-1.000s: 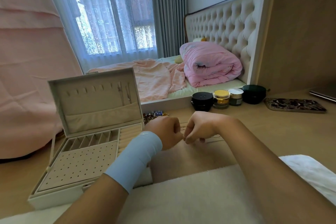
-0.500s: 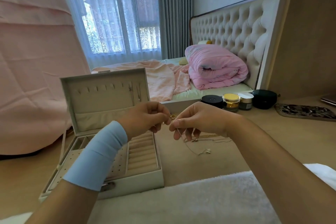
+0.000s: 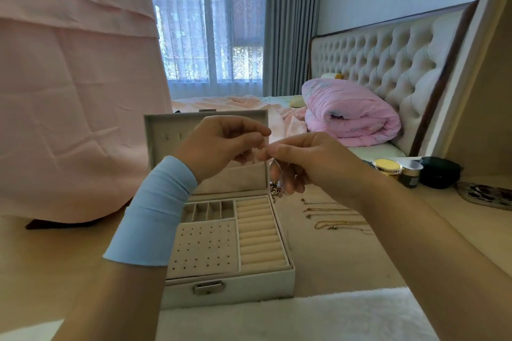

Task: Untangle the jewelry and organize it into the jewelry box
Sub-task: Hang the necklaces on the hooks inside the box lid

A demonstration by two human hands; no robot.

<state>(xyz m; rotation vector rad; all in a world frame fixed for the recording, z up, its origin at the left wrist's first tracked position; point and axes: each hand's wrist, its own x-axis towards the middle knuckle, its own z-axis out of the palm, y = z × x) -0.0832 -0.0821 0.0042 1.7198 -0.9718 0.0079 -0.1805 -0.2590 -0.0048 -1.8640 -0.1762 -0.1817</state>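
A white jewelry box (image 3: pixel 249 282) stands open on the floor in front of me, with ring rolls, small compartments and a dotted earring panel. My left hand (image 3: pixel 221 144) and my right hand (image 3: pixel 307 158) are raised together in front of the box's lid. Both pinch a thin chain (image 3: pixel 273 165) between their fingertips; it is blurred and mostly hidden by the fingers. Several gold necklaces (image 3: pixel 340 223) lie in rows on the floor to the right of the box. A small heap of tangled jewelry (image 3: pixel 275 191) shows beside the box, under my right hand.
A white fluffy rug (image 3: pixel 291 318) lies at the near edge. Several jars (image 3: pixel 388 167) and a dark bowl (image 3: pixel 440 171) stand at the right by the bed. A patterned tray (image 3: pixel 487 194) lies at far right. Pink cloth (image 3: pixel 72 91) hangs at the left.
Both hands have risen from the floor to lid height, lifting a chain with them. The view has swung left, so the box now sits centred below the hands.
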